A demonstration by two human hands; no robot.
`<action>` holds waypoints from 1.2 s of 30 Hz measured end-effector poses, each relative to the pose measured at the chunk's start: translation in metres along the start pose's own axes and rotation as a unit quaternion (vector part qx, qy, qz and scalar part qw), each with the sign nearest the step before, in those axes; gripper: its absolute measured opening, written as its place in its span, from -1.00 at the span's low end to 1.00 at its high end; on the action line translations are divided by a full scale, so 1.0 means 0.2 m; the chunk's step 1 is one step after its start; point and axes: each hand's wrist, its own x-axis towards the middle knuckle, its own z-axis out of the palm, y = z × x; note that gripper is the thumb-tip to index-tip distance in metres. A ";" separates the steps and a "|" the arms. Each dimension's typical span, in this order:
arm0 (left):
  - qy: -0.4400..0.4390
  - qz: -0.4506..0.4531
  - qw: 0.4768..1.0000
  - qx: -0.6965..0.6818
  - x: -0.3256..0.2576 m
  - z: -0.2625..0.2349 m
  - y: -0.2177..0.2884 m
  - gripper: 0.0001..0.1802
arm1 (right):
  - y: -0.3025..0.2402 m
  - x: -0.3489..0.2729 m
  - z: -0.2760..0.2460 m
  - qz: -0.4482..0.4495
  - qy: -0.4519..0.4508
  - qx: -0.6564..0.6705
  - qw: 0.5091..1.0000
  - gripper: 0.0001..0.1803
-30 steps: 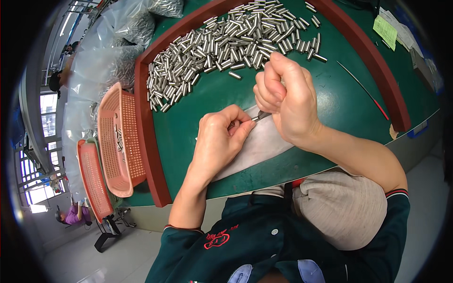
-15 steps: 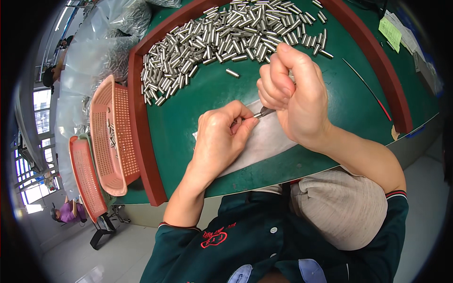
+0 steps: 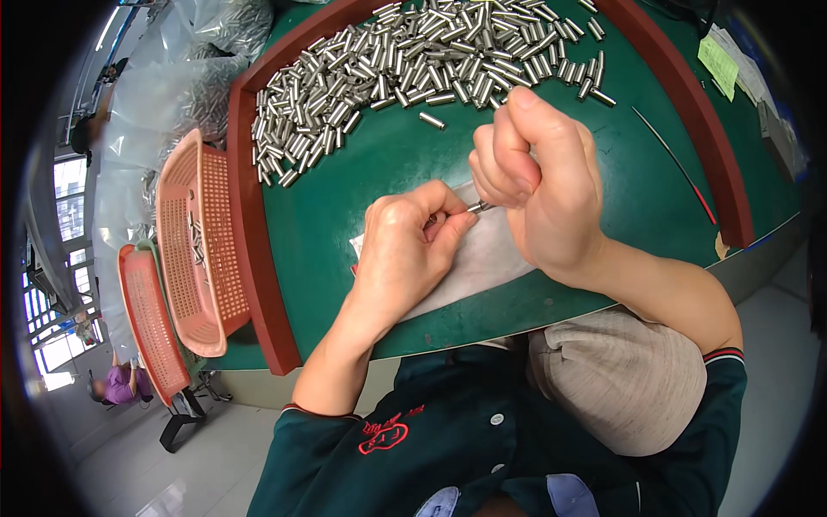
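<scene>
My left hand is closed in a pinch between thumb and forefinger, with the bright end of a small metal cylinder showing at the fingertips. My right hand makes a fist around a thin metal-tipped tool, whose handle is hidden by the fingers. The tool's tip meets the end of the cylinder. Beneath both hands a whitish sheet lies on the green tabletop. One loose cylinder sits apart from the large heap of metal cylinders beyond my hands.
Dark red wooden rails border the green work surface. On the right lies a thin rod with a red end. Left of the rail stand a pink basket with some cylinders, another pink basket and clear plastic bags of parts.
The tool's tip has turned and now looks narrower at the cylinder's end. Both hands keep their grip and nearly the same place. The view has shifted slightly.
</scene>
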 end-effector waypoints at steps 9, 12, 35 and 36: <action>-0.012 -0.006 1.000 -0.011 0.02 0.00 0.01 -0.88 | 0.03 0.00 -0.01 0.001 0.007 -0.016 1.000 -0.53; -0.007 0.001 1.000 -0.011 0.02 0.00 0.00 -0.88 | 0.04 -0.02 0.02 -0.044 -0.007 -0.105 0.993 -0.53; -0.064 -0.097 0.810 -0.575 0.08 -0.10 -0.07 -0.81 | -0.08 0.09 -0.10 -0.031 0.083 0.058 0.994 -0.56; -0.068 -0.084 0.809 -0.577 0.08 -0.09 -0.07 -0.82 | -0.08 0.09 -0.10 -0.030 0.080 0.060 0.994 -0.56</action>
